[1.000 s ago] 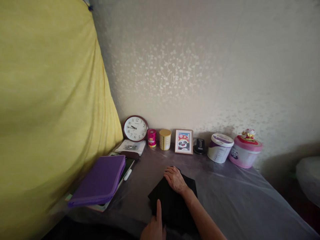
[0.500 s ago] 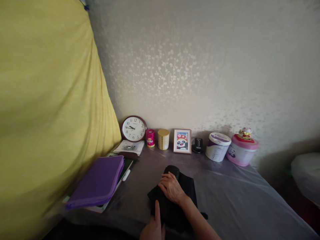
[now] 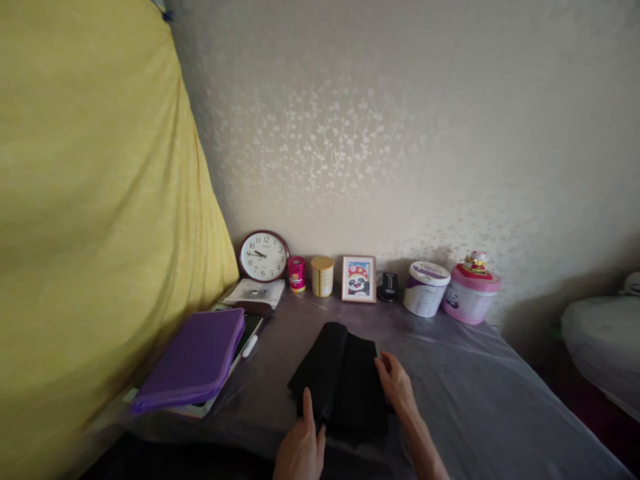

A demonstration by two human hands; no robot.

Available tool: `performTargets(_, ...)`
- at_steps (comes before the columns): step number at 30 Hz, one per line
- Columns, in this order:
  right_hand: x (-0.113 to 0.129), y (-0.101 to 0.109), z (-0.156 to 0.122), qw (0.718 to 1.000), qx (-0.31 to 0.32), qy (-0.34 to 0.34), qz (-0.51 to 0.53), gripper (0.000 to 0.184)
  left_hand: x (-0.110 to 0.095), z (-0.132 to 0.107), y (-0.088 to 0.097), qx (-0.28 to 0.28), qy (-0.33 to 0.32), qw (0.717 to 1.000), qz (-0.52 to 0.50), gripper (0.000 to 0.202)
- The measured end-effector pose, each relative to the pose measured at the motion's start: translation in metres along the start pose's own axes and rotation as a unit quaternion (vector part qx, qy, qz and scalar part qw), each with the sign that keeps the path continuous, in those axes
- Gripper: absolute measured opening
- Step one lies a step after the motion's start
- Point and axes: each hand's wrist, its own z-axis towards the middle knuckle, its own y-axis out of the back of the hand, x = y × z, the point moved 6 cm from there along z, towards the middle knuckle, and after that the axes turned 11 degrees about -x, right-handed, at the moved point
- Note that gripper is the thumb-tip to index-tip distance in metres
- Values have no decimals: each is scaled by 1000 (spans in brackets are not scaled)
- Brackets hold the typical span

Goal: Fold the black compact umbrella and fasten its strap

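Observation:
A black fabric piece lies on the table, with a thick rounded roll along its middle and flat flaps to both sides. Its exact kind does not show. My left hand grips the near end of the roll, index finger stretched along the cloth and thumb beside it. At the right flap's outer edge, my right hand has its fingers and thumb closed on the cloth's rim. The undersides of both hands are hidden.
On the left, a purple folder lies over papers beside a white marker-like object. Along the wall stand a clock, a pink can, a yellow can, a picture frame and two tubs. A yellow curtain hangs left.
My right hand has moved off the top of the roll to the fabric's right edge, uncovering the roll. My left hand stays at the near end. The view has shifted slightly.

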Motion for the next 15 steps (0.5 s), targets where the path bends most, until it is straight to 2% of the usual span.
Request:
performTargets(3,8,7,-17,999,37,-23,5,35,1,0,-1,-12,-1,1000,-2,59)
performTargets(8,30,22,-36,996,61,7,-66,34,1,-1,-3,-7,5,1000,-6,61)
performTargets(11,33,22,-48,994,75,18,-81,38,1,-1,-3,-7,6,1000,-7,61)
performTargets(15,30,16,-61,996,74,12,-39,47,1,0,-3,-9,5,1000,-15,60)
